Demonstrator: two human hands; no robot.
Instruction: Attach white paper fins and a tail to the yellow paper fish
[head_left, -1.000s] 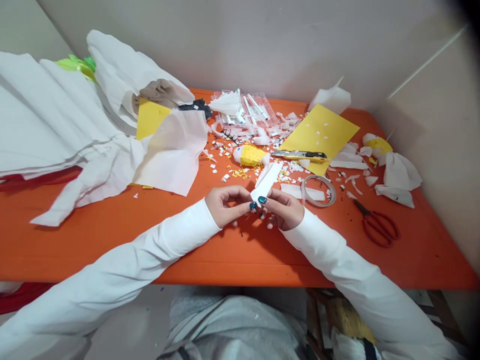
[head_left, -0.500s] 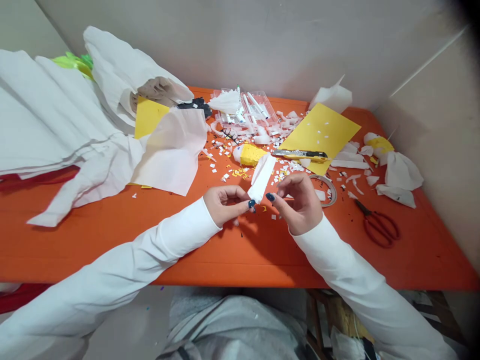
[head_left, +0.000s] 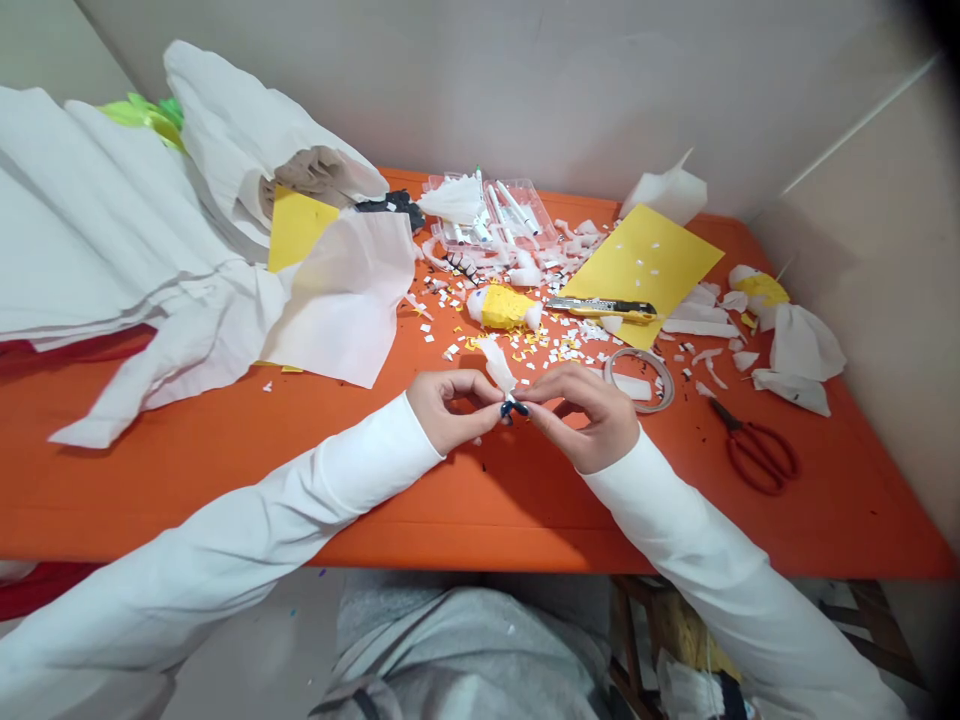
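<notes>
A white paper strip [head_left: 496, 366] was pinched at its lower end between the thumb and forefinger of the left hand [head_left: 450, 408] and those of the right hand [head_left: 589, 418], the fingertips meeting. The strip rose from the pinch, tilted toward the far edge of the orange table [head_left: 480, 500]; it appeared twisted or folded, though blur left this uncertain. A tape ring [head_left: 639, 380] lay just beside the right hand, and red scissors [head_left: 754, 450] nearer the right edge.

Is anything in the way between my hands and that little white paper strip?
Nothing visible. The left hand and the right hand both pinch the white paper strip at its lower end, over the orange table. The tape ring and paper scraps lie beyond them, clear of the grip.
</notes>
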